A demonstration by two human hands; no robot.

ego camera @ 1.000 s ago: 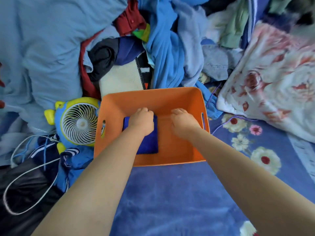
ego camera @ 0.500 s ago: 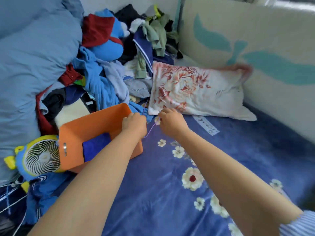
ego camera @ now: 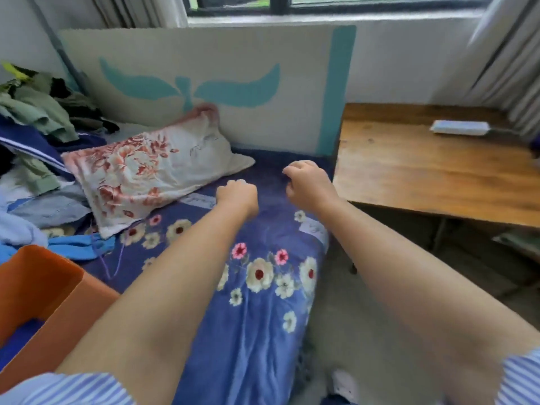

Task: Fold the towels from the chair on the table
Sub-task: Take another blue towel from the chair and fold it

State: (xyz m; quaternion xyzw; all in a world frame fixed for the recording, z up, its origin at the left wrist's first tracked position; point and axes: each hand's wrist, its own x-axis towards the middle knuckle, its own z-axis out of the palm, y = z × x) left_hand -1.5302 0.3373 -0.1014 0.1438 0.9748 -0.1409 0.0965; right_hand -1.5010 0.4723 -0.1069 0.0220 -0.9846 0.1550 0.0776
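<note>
My left hand (ego camera: 238, 194) and my right hand (ego camera: 306, 182) hover side by side above the blue flowered bed cover (ego camera: 263, 287), both with fingers loosely curled and holding nothing. An orange plastic basket (ego camera: 43, 290) stands at the lower left edge with a dark blue folded towel (ego camera: 17, 337) partly showing inside it. The wooden table (ego camera: 423, 168) stands to the right of the bed, beyond my right hand. No chair is in view.
A floral pillow (ego camera: 152, 168) lies left of my hands against a white and teal board (ego camera: 204, 83). A heap of clothes (ego camera: 38, 135) fills the far left. A white power strip (ego camera: 458, 127) lies on the table's far side. Grey floor separates bed and table.
My view has swung right, from the basket and clothes heap to the bed's end and the table. Both hands left the basket and moved right, empty.
</note>
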